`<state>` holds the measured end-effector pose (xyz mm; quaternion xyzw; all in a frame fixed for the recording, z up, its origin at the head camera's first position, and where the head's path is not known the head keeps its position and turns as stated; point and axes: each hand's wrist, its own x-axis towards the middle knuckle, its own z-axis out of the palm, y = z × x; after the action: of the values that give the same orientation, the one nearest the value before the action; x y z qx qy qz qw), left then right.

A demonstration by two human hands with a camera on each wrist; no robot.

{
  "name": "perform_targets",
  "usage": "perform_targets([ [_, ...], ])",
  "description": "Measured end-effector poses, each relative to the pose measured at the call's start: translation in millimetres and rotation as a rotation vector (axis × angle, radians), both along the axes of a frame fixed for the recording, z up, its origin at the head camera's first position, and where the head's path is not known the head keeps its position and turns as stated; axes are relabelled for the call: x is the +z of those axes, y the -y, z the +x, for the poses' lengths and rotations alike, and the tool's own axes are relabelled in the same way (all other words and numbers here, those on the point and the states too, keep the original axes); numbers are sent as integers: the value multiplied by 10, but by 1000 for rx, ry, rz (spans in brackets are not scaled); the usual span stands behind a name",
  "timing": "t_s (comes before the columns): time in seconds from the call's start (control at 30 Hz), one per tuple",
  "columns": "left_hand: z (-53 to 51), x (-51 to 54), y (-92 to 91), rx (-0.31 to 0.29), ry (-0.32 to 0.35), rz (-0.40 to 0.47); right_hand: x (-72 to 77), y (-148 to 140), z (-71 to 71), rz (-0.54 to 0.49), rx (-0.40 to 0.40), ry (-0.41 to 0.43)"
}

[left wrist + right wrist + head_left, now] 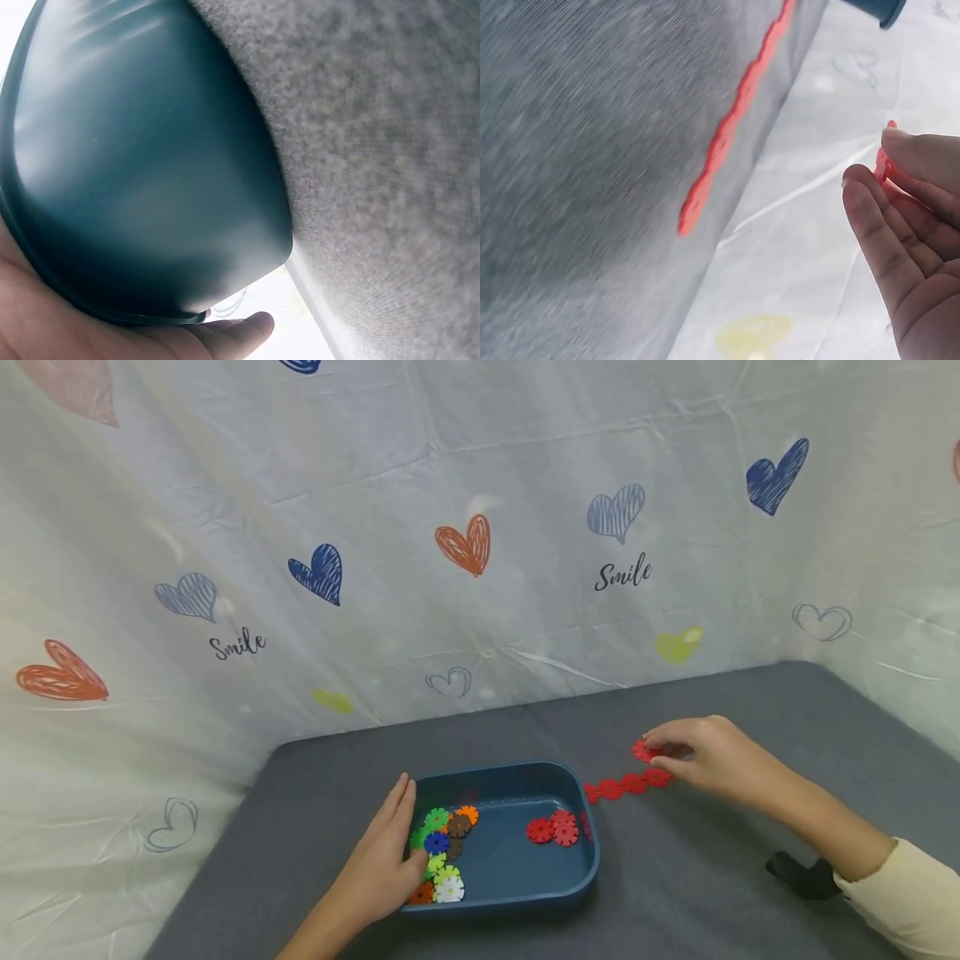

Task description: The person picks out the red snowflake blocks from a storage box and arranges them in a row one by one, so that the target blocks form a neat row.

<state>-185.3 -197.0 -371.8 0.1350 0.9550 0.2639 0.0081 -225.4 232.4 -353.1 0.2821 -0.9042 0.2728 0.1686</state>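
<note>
My left hand [382, 856] rests along the left rim of a dark blue plastic tray [517, 897], fingers straight and thumb over the inside. The left wrist view shows the tray's outer wall [150, 150] with the palm against its rim. My right hand [720, 760] pinches a red notched disc [642, 751] between thumb and fingertips. In the right wrist view the disc [883, 161] appears edge-on, apart from the row. Below it, a row of several red discs [633, 784] lies on the grey cloth, seemingly joined; the tray hides its left end.
Inside the tray, a few red discs [552, 829] lie at the right. Green, orange, brown, blue, yellow and white discs [448, 890] cluster at the left. A black object [802, 875] lies near the right sleeve. A white curtain [525, 610] with printed hearts hangs behind the table.
</note>
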Motion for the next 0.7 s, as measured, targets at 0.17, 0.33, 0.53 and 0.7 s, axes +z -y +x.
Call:
perform_targets([
  [0.17, 1, 7, 0, 2, 3, 1, -43, -160, -24, 10, -28, -28],
  [0.33, -1, 6, -10, -3, -4, -7, -111, -322, -53, 29, -66, -13],
  [0.53, 3, 12, -16, 0, 1, -2, -188, -445, -108, 65, -97, 57],
  [0.7, 3, 11, -11, 7, -1, -5, -234, -509, -161, 108, -95, 112],
])
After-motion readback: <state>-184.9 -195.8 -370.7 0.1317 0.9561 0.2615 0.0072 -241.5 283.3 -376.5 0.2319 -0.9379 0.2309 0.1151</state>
